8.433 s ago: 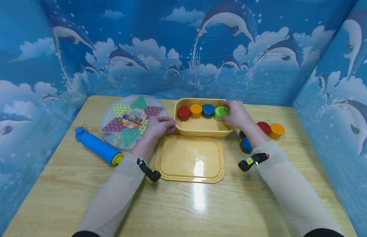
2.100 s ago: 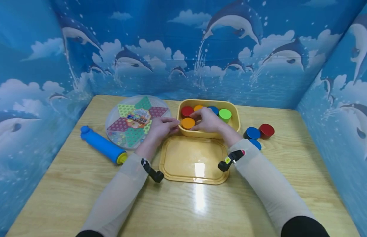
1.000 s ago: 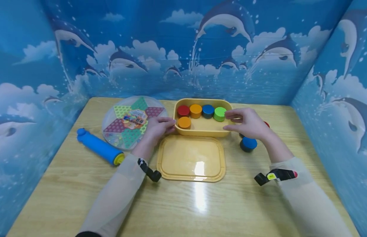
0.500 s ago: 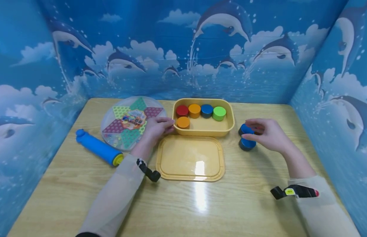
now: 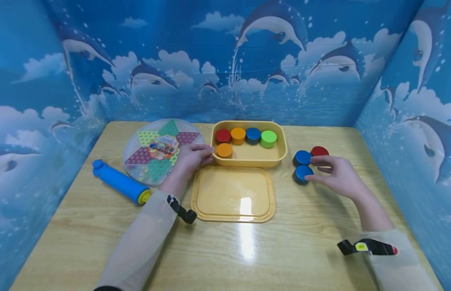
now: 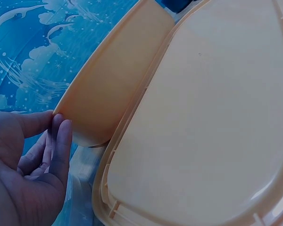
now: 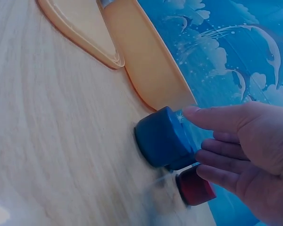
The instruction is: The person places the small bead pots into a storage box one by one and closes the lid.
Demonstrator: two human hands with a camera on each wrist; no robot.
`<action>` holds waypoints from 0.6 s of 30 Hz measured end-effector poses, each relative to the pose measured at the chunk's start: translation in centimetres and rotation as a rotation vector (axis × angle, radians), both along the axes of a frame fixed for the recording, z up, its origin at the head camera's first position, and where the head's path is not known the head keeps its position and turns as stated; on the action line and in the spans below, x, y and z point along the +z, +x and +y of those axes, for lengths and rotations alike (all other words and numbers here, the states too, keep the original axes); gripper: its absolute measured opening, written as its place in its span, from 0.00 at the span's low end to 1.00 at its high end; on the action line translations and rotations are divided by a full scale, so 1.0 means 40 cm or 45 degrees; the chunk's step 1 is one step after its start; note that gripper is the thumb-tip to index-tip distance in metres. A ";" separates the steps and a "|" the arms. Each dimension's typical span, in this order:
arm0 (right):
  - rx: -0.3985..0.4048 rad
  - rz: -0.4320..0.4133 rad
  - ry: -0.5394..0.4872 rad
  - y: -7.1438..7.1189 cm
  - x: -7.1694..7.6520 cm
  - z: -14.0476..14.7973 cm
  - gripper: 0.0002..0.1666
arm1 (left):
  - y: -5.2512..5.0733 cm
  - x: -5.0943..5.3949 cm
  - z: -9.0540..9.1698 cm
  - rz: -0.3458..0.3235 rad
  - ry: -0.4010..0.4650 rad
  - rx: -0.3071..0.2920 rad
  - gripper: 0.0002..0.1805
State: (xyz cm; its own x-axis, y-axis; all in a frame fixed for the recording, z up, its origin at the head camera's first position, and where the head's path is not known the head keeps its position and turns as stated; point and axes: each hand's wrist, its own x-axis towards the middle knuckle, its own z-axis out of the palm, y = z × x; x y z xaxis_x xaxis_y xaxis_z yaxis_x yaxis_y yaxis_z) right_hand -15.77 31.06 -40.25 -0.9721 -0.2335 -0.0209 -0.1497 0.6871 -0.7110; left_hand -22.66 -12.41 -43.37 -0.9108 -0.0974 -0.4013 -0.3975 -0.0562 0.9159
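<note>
My left hand (image 5: 191, 158) pinches the left rim of a pale yellow plastic box (image 5: 247, 162); the left wrist view has thumb and fingers at its corner. Inside, a back row holds a red (image 5: 223, 136), an orange (image 5: 238, 136), a blue (image 5: 253, 136) and a green round block (image 5: 268, 138). Another orange round block (image 5: 224, 150) sits in front of the red one. Right of the box, my right hand (image 5: 338, 174) hovers with loosely bent fingers beside two blue round blocks (image 5: 302, 158) and a red round block (image 5: 319, 151). It grips none of them; whether the fingertips touch one is unclear.
A flat yellow lid (image 5: 233, 195) lies in front of the box. Left of it are a round Chinese checkers board (image 5: 163, 151), partly under my left hand, and a blue cylinder with a yellow end (image 5: 119, 180). Dolphin-printed cloth (image 5: 218, 60) walls the table's back and sides.
An orange round block has gone from the right-hand group into the box's front left. My right hand has moved out of the box, rightward to the remaining blocks. My left hand stays at the rim.
</note>
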 end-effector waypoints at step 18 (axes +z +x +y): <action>-0.119 -0.070 0.007 0.014 -0.080 -0.014 0.46 | -0.003 0.002 0.002 -0.002 0.050 0.016 0.17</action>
State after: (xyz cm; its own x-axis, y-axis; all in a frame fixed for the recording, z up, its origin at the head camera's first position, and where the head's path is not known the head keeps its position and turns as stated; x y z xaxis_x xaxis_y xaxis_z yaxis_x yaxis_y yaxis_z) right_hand -15.22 30.48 -43.46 -0.9870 -0.1419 -0.0755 -0.0462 0.7003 -0.7124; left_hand -22.76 -12.33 -43.29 -0.9089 -0.0929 -0.4065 -0.3981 -0.0970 0.9122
